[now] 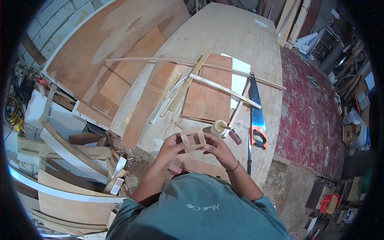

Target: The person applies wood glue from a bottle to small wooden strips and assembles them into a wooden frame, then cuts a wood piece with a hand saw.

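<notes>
A small wooden frame [193, 140] with an open middle is held up between my two hands, near my chest. My left hand [173, 146] grips its left side, and my right hand [218, 147] has its fingers on the right side. Just beyond my right hand stands an open jar [219, 128] with a stick in it. A small dark reddish block [235, 136] lies right of the jar. Farther right, a handsaw [258, 114] with an orange and black handle lies on the wooden worktable [224, 28].
A brown board [210, 90] lies beyond the jar, with a white sheet [241, 76] partly under it. Long thin strips [226, 91] cross over them. Large plywood sheets [108, 48] are at the left, and wood offcuts [72, 154] are piled at lower left.
</notes>
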### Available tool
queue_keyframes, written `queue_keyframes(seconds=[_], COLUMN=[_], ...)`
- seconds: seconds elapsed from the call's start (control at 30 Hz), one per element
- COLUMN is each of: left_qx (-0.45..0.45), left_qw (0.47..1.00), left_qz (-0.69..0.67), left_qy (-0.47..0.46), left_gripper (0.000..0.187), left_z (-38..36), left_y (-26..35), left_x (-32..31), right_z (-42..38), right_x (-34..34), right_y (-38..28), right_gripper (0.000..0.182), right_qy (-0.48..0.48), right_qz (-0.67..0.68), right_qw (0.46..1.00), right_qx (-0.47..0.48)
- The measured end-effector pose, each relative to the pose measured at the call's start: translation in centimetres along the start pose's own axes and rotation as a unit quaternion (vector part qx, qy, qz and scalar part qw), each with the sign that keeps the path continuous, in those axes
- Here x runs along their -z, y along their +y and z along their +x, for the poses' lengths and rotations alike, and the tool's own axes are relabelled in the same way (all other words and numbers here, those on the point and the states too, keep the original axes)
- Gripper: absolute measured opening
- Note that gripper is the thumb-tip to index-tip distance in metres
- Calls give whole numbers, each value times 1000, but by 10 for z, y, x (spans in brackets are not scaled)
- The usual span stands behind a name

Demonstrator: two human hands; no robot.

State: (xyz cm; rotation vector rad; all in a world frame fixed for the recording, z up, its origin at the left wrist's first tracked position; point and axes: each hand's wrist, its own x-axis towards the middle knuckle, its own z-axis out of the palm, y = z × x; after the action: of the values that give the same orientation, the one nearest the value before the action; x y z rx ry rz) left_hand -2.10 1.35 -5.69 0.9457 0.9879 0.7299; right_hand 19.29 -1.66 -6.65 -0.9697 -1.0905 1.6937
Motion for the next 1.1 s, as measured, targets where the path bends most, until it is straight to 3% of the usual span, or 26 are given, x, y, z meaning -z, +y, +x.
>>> queue_keyframes(seconds=[0.07, 0.17, 0.23, 0.27, 0.33, 0.47, 0.53, 0.67, 0.77, 0.83, 0.93, 1.1], left_qx=[-24, -50, -71, -79, -10, -37, -64, -73, -116, 2, 25, 33], left_qw=[976, 931, 920, 915, 910, 915, 937, 923, 931, 874, 865, 876], left_qz=[-190, -299, -269, -274, -285, -237, -69, 31, -80, -272, -375, -340], left_qy=[102, 205, 277, 286, 300, 324, 335, 376, 336, 401, 332, 341], left_gripper=[35, 30, 27, 27, 29, 22, 21, 20, 13, 16, 18, 17], left_z=[4, 43, 53, 61, 72, 86, 110, 120, 133, 134, 140, 150], left_y=[-2, -52, -57, -63, -65, -61, -77, -56, -64, -60, -73, -78], left_x=[13, 109, 168, 199, 246, 291, 330, 344, 383, 400, 430, 436], right_z=[8, 24, 31, 33, 36, 47, 52, 59, 63, 65, 67, 70], right_x=[-4, -8, -12, -17, -26, -39, -46, -61, -67, -70, -74, -82], right_y=[6, 19, 31, 35, 40, 57, 60, 67, 73, 77, 81, 83], right_gripper=[57, 55, 46, 46, 35, 28, 28, 28, 28, 29, 27, 25], right_qy=[12, 16, 45, 31, 61, 79, 84, 104, 119, 133, 149, 183], right_qz=[4, 15, 47, 42, -12, -21, -20, -13, -8, -6, 6, 9], right_qw=[1000, 1000, 998, 998, 995, 992, 991, 989, 987, 985, 982, 974], right_qx=[5, 5, -25, -26, -73, -100, -104, -103, -109, -113, -114, -135])
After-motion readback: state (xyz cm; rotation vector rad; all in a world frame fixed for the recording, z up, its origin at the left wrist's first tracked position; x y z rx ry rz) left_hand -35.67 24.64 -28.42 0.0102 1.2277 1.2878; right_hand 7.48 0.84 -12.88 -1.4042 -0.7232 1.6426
